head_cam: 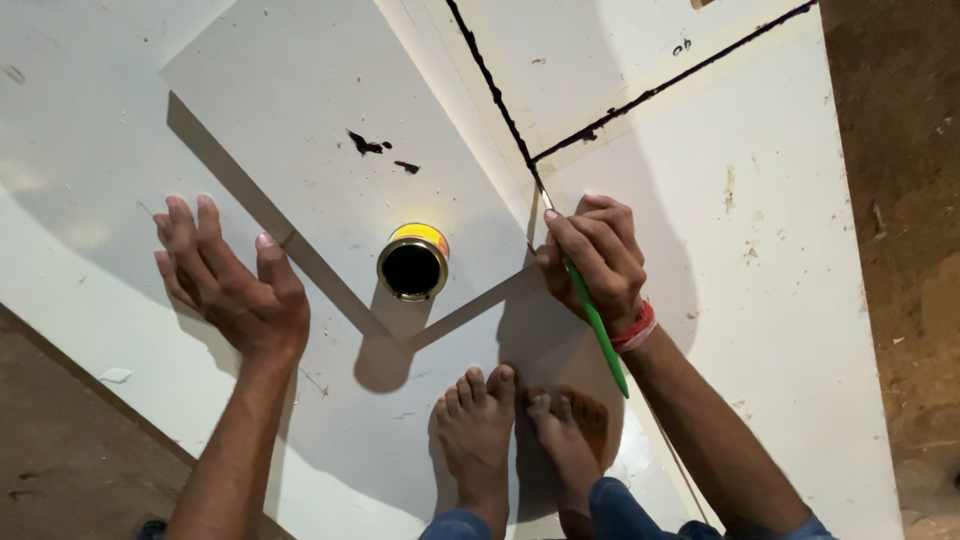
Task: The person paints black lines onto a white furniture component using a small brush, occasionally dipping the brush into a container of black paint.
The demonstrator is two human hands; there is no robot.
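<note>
Head view, right hand (pixel 592 262) gripping green brush (pixel 597 325), left hand (pixel 232 280) flat, released, yellow-labelled round tin (pixel 412 262) between.

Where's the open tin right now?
In the head view the open tin stands on the white board near the middle, between the left hand and the right hand, just above the bare feet.

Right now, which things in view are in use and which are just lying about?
In use: thin green-handled brush in right hand; open round yellow tin; black painted seam line; left hand flat on white board.
Lying about: small white scrap; black paint splatter.
</note>
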